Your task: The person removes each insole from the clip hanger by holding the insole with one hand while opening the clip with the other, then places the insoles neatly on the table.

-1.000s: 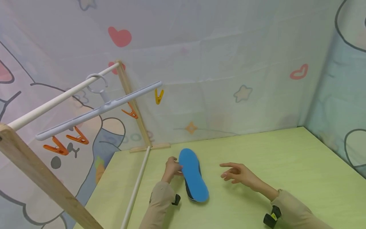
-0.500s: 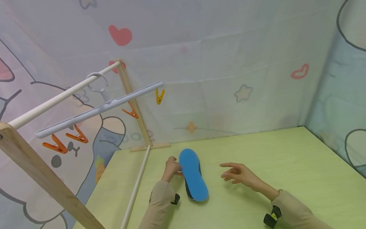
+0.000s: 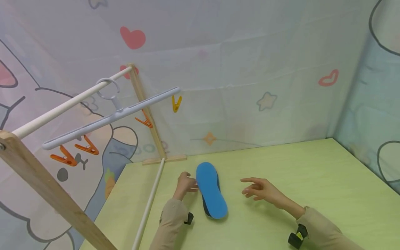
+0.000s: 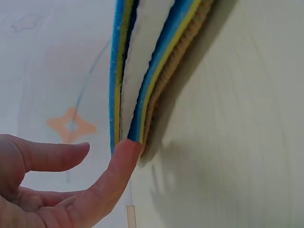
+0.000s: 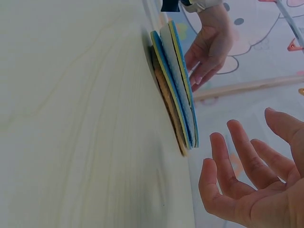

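Observation:
A pair of blue insoles (image 3: pixel 210 191) lies stacked on the green table, one over the other and slightly offset. Seen edge-on in the left wrist view, the insoles (image 4: pixel 156 61) show blue and yellow layers with a white layer between them. My left hand (image 3: pixel 186 184) is at their left side, a fingertip right at the edge and the thumb apart from it. To their right, my right hand (image 3: pixel 260 190) hovers over the table with fingers spread and relaxed, holding nothing. Its fingers (image 5: pixel 249 164) show loosely bent in the right wrist view.
On the left stands a wooden rack (image 3: pixel 43 187) with a white top rail (image 3: pixel 72 102). From it hangs a pale hanger (image 3: pixel 112 117) with orange clips (image 3: pixel 65 157) and a yellow clip (image 3: pixel 176 104). A white lower bar (image 3: pixel 150 205) runs along the table. Printed cloth walls (image 3: pixel 234 80) enclose the back.
My left hand has drawn slightly left, its fingers coming off the top face to the insoles' edge. The right hand and the insoles stay in place.

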Demonstrator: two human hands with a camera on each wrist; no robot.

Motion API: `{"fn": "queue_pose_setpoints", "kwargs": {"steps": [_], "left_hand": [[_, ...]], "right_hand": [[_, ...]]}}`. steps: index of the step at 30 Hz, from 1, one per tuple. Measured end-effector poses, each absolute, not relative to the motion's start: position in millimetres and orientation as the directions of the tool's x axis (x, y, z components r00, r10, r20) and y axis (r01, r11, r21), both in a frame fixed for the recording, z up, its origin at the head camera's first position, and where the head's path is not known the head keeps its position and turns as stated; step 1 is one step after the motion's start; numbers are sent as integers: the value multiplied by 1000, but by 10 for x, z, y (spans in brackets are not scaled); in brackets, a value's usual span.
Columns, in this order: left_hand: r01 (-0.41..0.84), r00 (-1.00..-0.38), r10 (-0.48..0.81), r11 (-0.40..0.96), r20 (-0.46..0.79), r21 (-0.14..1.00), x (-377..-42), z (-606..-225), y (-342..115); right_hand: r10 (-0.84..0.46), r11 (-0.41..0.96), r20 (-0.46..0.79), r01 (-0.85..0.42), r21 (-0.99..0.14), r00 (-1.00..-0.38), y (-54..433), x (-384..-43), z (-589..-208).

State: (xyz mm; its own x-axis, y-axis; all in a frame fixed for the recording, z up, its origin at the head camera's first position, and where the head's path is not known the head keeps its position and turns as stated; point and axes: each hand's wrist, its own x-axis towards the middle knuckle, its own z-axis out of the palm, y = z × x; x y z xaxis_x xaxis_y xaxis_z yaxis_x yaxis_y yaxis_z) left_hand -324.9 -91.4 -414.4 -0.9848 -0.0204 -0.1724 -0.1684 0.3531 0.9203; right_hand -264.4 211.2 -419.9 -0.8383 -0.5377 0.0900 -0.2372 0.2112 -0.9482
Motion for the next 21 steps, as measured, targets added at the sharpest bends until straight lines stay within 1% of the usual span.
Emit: {"fn": "queue_pose_setpoints", "kwargs": {"steps": [6, 10, 16, 21], "left_hand": [[-147, -988, 0, 350, -157, 925, -3208, -4126, -1009], [-127, -991, -2, 377, -137, 917, -3187, -4085, -1057], [-78, -997, -18, 452, -78, 889, -3146, -3974, -1079], [-16, -1000, -24, 478, -5, 878, -3109, -3871, -1045]], "right_hand": [[-535, 217, 92, -242, -946, -840, 2128, -2640, -4194], [-528, 218, 86, -233, -948, -845, 2135, -2654, -4198], [-523, 207, 81, -218, -954, -849, 2142, -2658, -4201], [-517, 193, 88, -216, -957, -852, 2171, -2647, -4180]]}}
